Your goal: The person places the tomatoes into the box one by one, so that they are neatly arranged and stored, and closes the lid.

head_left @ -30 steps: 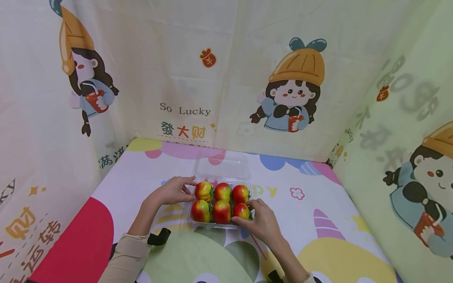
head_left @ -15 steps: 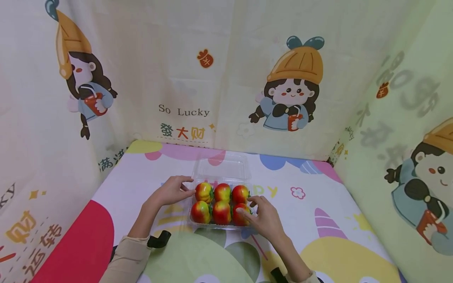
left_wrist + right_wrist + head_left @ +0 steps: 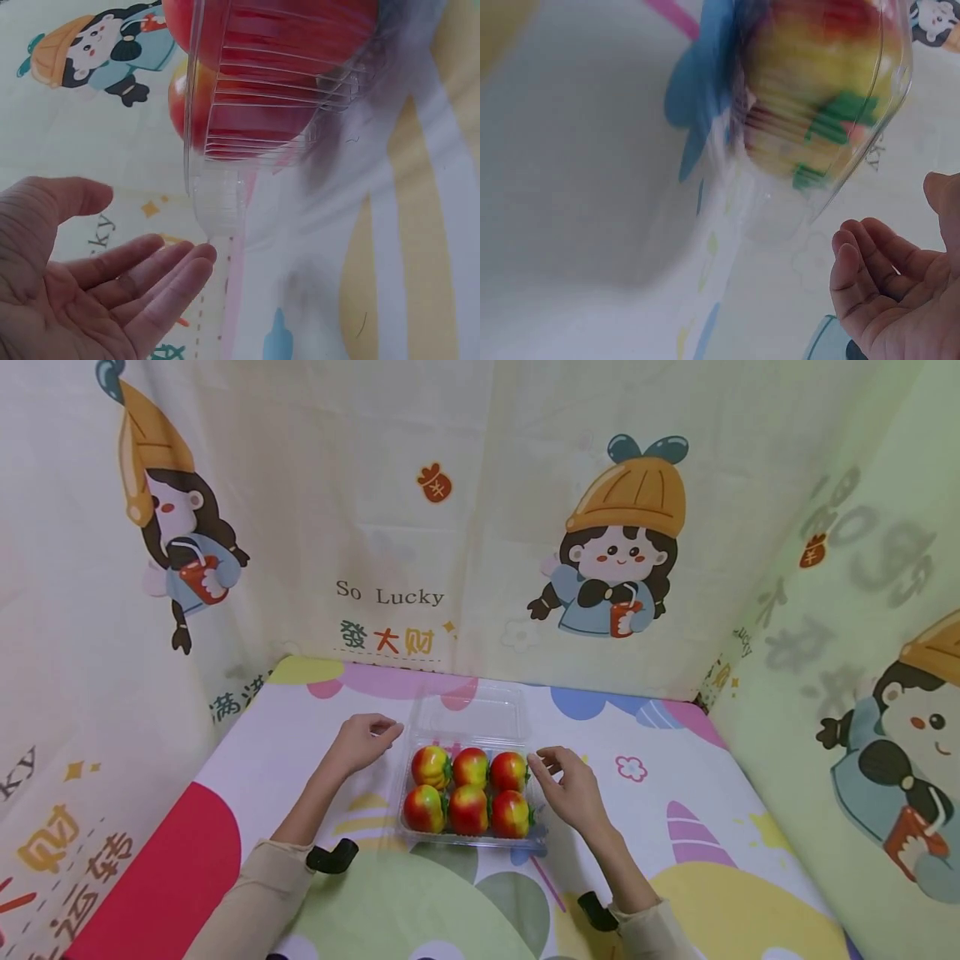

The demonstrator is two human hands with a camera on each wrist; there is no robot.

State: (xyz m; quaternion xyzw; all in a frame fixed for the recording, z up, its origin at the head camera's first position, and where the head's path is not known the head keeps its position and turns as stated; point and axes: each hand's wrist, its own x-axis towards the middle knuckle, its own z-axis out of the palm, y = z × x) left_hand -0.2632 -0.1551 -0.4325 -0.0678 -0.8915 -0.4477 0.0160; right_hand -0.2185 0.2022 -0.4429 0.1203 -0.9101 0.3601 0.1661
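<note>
A clear plastic clamshell box [image 3: 471,839] stands on the table, its lid [image 3: 468,712] folded back flat behind it. Inside sit red-and-yellow fruits with green leafy tops, in two rows of three; one is the front right fruit [image 3: 511,815]. Left of the box, near the lid hinge, my left hand [image 3: 362,743] is raised with relaxed fingers and holds nothing. The left wrist view shows a gap between this hand [image 3: 112,292] and the box wall [image 3: 255,112]. My right hand [image 3: 568,785] hovers by the box's right side, loosely bent; in its wrist view the hand [image 3: 900,292] is empty.
A patterned cloth [image 3: 300,718] covers the table. Printed curtains [image 3: 480,568] rise at the back and along both sides. Black wrist mounts [image 3: 333,857] show at both sleeves.
My right hand has let go of the front right fruit and drawn back to the right. My left hand has moved up and away from the box's left side. The box stays in place.
</note>
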